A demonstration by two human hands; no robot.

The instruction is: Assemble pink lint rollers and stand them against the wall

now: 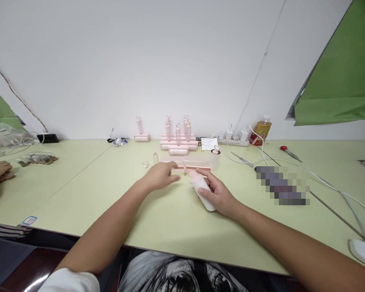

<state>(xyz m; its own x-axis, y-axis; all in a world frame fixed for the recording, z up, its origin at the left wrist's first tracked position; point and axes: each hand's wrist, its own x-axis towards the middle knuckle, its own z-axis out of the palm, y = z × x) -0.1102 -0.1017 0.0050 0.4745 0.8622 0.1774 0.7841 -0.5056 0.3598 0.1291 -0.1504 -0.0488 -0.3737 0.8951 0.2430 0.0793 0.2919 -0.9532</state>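
Note:
My right hand is wrapped round a white cylinder with a pink cap, which leans with its pink end pointing away from me. To its left my left hand hovers over the table, empty, thumb and fingers apart. Just beyond both hands lies an opened pink case, partly covered by my fingers. A small clear bottle-like piece stands behind my left hand, and a small pink ringed piece lies beside it. Behind the case, a dark-mouthed clear cup holds pink ringed pieces.
Several pink cylinders with upright ringed tubes stand by the wall, another set left of them. Rightward are a power strip, a drink bottle, a screwdriver and cables. At far left, another person's hand rests near bagged parts.

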